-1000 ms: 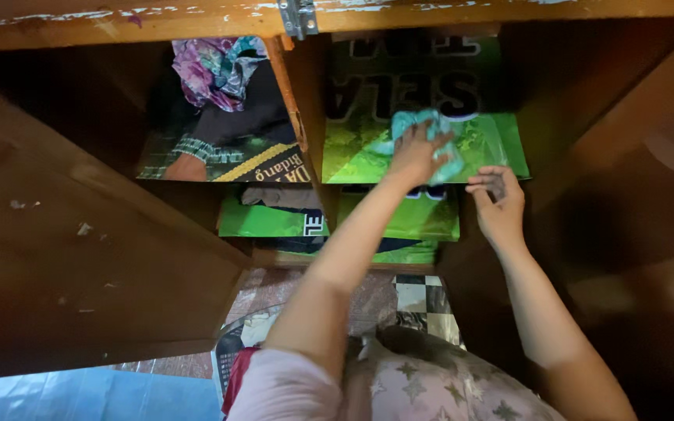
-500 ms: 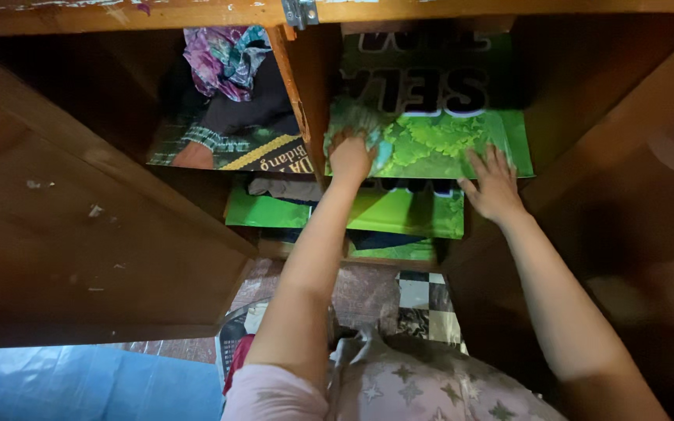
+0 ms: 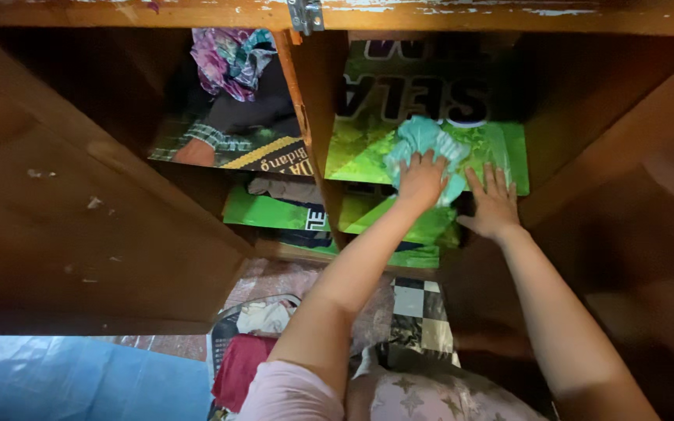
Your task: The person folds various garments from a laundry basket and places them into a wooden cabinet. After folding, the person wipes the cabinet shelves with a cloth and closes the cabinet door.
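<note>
Below, as I see it through the head camera, both hands reach into an open wooden cupboard [image 3: 118, 203]. My left hand [image 3: 421, 181] lies palm-down on a crumpled teal cloth [image 3: 423, 140], its fingers spread over the cloth's near edge and pressing it flat; the grip is loose, a cover rather than a closed clasp. This cloth sits on the upper shelf of the right-hand compartment, on a glossy green printed sheet [image 3: 352, 152] that lines the shelf. My right hand [image 3: 493, 204] rests just beside the left, fingers straight and fanned, flat on the front edge of that same sheet; its grip is open and holds nothing. A wooden divider [image 3: 313, 117] separates this compartment from the left one, where dark folded clothing [image 3: 251, 117] and a purple patterned fabric [image 3: 228, 58] lie. Lower shelves carry more green sheets [image 3: 271, 210]. Beneath the arms, a checkered floor [image 3: 419, 300] and a red cloth [image 3: 239, 374] are visible.
</note>
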